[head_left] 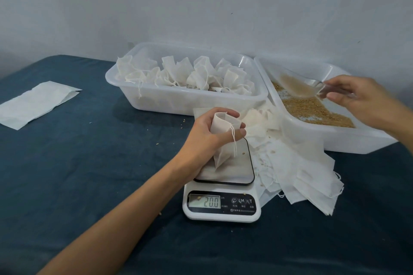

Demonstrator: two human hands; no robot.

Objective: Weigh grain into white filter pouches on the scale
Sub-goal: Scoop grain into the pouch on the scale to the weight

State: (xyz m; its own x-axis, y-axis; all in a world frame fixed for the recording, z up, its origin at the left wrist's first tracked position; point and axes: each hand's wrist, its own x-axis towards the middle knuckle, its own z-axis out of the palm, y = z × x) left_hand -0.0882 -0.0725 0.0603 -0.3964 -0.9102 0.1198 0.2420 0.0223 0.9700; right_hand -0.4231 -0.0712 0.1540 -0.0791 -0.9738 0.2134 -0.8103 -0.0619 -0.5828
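Left hand (211,131): centre of the frame, fingers and thumb curled round the mouth of a white pouch (223,140); pouch hanging upright, long axis near vertical, lower end resting on or just above the scale (223,185) platform; contact not certain
Right hand (355,98): right of the frame, fingers pinching the handle of a clear scoop (299,87); scoop blurred, loaded with grain, bowl pointing left over the grain tray (335,140)
Hands: well apart, each clamped on its own thing
Scale: lower centre, on the dark blue worktop (89,174); display reading 20.0; a few stray kernels on platform and display
Grain (317,109): loose in the right-hand tray, a band across its floor
Filled pouches (185,73): bunched in the second tray (143,96), upper centre, just left of the grain tray
Empty pouches (301,167): fanned heap between scale and grain tray, touching both
Paper sheet (33,102): left edge of the frame, flat, apart from the rest
Key relation: pouch mouth below and to the left of the scoop; scoop's long axis already aimed leftward toward it; right hand the one to travel, left hand only to hold the mouth open
Judgement: scoop likely bound for the pouch; mouth narrow and pinched, so spillage onto the platform a risk
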